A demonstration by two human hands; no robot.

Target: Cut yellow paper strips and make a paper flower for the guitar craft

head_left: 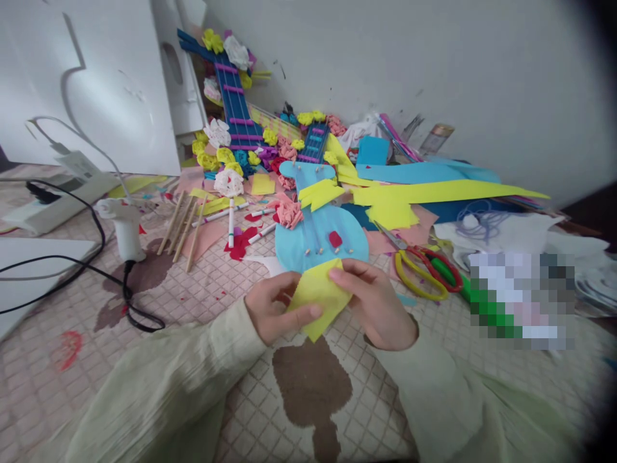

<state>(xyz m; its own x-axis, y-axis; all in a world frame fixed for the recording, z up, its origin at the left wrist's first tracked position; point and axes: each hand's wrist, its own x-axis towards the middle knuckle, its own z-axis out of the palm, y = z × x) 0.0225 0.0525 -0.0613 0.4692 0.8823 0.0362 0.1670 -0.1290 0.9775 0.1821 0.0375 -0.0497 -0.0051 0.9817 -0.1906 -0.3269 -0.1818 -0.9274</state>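
Both my hands hold one folded piece of yellow paper low over the patterned floor mat. My left hand pinches its left edge with thumb and fingers closed. My right hand grips its right side, fingers curled over the top edge. Just beyond the paper lies a light blue paper guitar with small pegs, a red patch and yellow strips on its neck.
Scissors with yellow and red handles lie to the right. Wooden sticks, markers and a white glue gun with a black cable lie left. Paper flowers and blue and yellow sheets pile up against the wall.
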